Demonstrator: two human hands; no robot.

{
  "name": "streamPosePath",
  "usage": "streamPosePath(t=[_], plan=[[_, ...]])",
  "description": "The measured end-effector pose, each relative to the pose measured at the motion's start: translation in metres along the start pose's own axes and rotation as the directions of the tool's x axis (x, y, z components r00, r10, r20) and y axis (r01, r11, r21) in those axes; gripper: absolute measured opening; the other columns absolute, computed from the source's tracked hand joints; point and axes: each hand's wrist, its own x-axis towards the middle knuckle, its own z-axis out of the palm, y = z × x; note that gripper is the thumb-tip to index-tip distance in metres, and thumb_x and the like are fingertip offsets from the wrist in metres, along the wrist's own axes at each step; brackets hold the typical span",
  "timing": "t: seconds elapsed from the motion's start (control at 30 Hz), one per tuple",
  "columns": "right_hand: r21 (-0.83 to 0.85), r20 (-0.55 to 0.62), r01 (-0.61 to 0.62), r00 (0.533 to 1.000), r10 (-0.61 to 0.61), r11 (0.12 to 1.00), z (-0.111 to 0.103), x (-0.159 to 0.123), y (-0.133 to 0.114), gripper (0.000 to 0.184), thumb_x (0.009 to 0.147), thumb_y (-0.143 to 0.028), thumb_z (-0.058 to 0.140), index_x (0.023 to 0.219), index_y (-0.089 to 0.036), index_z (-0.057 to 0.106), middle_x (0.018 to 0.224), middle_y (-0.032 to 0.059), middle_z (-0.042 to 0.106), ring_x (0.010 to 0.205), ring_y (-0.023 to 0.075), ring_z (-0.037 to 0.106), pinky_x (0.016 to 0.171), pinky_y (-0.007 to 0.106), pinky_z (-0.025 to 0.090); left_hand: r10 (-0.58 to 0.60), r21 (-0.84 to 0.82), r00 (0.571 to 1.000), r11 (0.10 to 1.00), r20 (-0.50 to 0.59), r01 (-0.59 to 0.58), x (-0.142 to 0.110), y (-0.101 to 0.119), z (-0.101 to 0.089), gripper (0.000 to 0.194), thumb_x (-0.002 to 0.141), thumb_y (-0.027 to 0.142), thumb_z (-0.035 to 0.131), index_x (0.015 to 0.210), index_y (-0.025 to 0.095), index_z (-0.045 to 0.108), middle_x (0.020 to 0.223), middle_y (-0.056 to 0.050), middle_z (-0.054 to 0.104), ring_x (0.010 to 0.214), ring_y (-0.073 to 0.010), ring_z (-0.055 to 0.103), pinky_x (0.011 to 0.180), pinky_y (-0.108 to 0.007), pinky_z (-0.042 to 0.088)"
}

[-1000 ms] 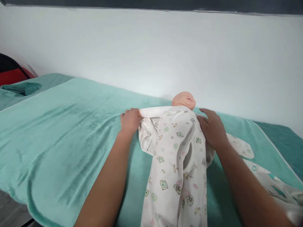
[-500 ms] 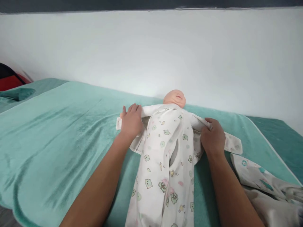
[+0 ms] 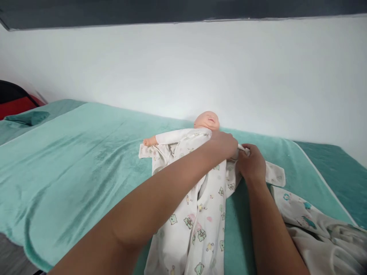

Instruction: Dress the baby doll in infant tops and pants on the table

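A baby doll (image 3: 207, 119) lies on its back on a teal blanket (image 3: 74, 160), its head toward the wall. It wears a white printed sleepsuit (image 3: 197, 217) with small animal figures. One doll arm sticks out to the left, its small hand bare. My left hand (image 3: 225, 145) reaches across the doll's chest to its right shoulder, fingers curled on the cloth. My right hand (image 3: 252, 165) is beside it, closed on the sleepsuit's right sleeve (image 3: 275, 176); that sleeve's end lies flat on the blanket.
A second printed garment (image 3: 318, 225) lies crumpled at the lower right. A white wall (image 3: 183, 72) runs close behind the doll. A red and black object (image 3: 14, 102) sits at the far left. The blanket's edge drops off at the lower left.
My left hand left the doll's outstretched arm and crossed over the chest to the right shoulder. My right hand stayed gripping the right sleeve.
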Motion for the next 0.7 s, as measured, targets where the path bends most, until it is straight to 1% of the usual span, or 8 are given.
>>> streamPosePath(t=[0.1, 0.17, 0.23, 0.33, 0.43, 0.53, 0.6, 0.7], plan=[[0.005, -0.005, 0.035, 0.999, -0.035, 0.999, 0.0, 0.005, 0.004, 0.039, 0.082, -0.031, 0.05, 0.114, -0.023, 0.071, 0.091, 0.0102, 0.073, 0.083, 0.0277, 0.063, 0.074, 0.037, 0.044, -0.014, 0.026, 0.997, 1.0, 0.073, 0.012, 0.022, 0.013, 0.003, 0.04, 0.089, 0.022, 0.059, 0.128, 0.018, 0.069, 0.139, -0.018, 0.064, 0.128, -0.0334, 0.058, 0.103, -0.048, 0.045], [0.007, 0.008, 0.037, 0.999, -0.037, 0.999, -0.001, 0.008, 0.006, 0.035, 0.081, -0.03, 0.05, 0.108, -0.024, 0.072, 0.088, 0.0093, 0.073, 0.079, 0.026, 0.062, 0.069, 0.035, 0.043, -0.048, 0.036, 0.995, 0.998, 0.089, 0.045, 0.029, 0.018, 0.007, 0.043, 0.088, 0.023, 0.062, 0.129, 0.015, 0.069, 0.137, -0.019, 0.065, 0.128, -0.0358, 0.058, 0.106, -0.053, 0.043], [0.012, 0.034, 0.017, 0.999, -0.018, 1.0, -0.003, 0.012, 0.007, 0.033, 0.08, -0.028, 0.05, 0.104, -0.025, 0.073, 0.087, 0.009, 0.072, 0.077, 0.0252, 0.062, 0.067, 0.034, 0.042, -0.069, 0.045, 0.993, 0.997, 0.094, 0.065, 0.033, 0.019, 0.008, 0.042, 0.084, 0.023, 0.066, 0.126, 0.016, 0.07, 0.133, -0.019, 0.068, 0.125, -0.0369, 0.06, 0.105, -0.056, 0.041], [0.024, 0.063, -0.005, 0.998, 0.004, 1.0, -0.008, 0.017, 0.01, 0.034, 0.078, -0.026, 0.05, 0.103, -0.025, 0.072, 0.093, 0.0097, 0.073, 0.081, 0.0263, 0.063, 0.071, 0.036, 0.045, -0.078, 0.049, 0.995, 0.996, 0.057, 0.075, 0.031, 0.013, 0.005, 0.041, 0.083, 0.018, 0.066, 0.124, 0.019, 0.071, 0.129, -0.018, 0.07, 0.122, -0.0366, 0.061, 0.105, -0.06, 0.04], [0.082, 0.086, -0.021, 0.996, 0.014, 0.996, -0.011, 0.022, 0.016, 0.038, 0.075, -0.025, 0.049, 0.105, -0.022, 0.073, 0.097, 0.0103, 0.074, 0.084, 0.0269, 0.064, 0.074, 0.037, 0.047, -0.104, 0.075, 0.995, 0.992, 0.009, 0.103, 0.021, 0.001, -0.003, 0.043, 0.084, 0.012, 0.062, 0.126, 0.018, 0.07, 0.13, -0.019, 0.069, 0.124, -0.0365, 0.06, 0.103, -0.059, 0.042], [0.165, 0.098, -0.023, 0.995, 0.007, 0.986, -0.012, 0.026, 0.02, 0.041, 0.071, -0.024, 0.05, 0.105, -0.02, 0.073, 0.094, 0.0097, 0.075, 0.08, 0.026, 0.065, 0.07, 0.037, 0.048, -0.13, 0.129, 0.991, 0.983, -0.007, 0.13, 0.007, -0.013, -0.012, 0.046, 0.084, 0.008, 0.06, 0.129, 0.015, 0.067, 0.133, -0.019, 0.067, 0.124, -0.036, 0.06, 0.099, -0.053, 0.045], [0.176, 0.071, -0.009, 0.997, -0.004, 0.984, -0.012, 0.027, 0.022, 0.041, 0.069, -0.025, 0.054, 0.104, -0.02, 0.074, 0.094, 0.0099, 0.075, 0.081, 0.0262, 0.065, 0.071, 0.037, 0.049, -0.148, 0.161, 0.989, 0.976, -0.017, 0.149, -0.002, -0.02, -0.015, 0.047, 0.082, 0.006, 0.06, 0.129, 0.014, 0.066, 0.133, -0.02, 0.066, 0.121, -0.0352, 0.061, 0.096, -0.049, 0.047], [0.203, 0.036, 0.005, 0.999, -0.013, 0.979, -0.014, 0.026, 0.022, 0.042, 0.067, -0.023, 0.058, 0.106, -0.021, 0.073, 0.101, 0.0097, 0.076, 0.086, 0.0258, 0.066, 0.076, 0.039, 0.051, -0.184, 0.175, 0.982, 0.966, -0.04, 0.189, -0.011, -0.028, -0.018, 0.049, 0.08, 0.003, 0.06, 0.128, 0.013, 0.065, 0.132, -0.02, 0.065, 0.118, -0.0337, 0.061, 0.094, -0.047, 0.047]])
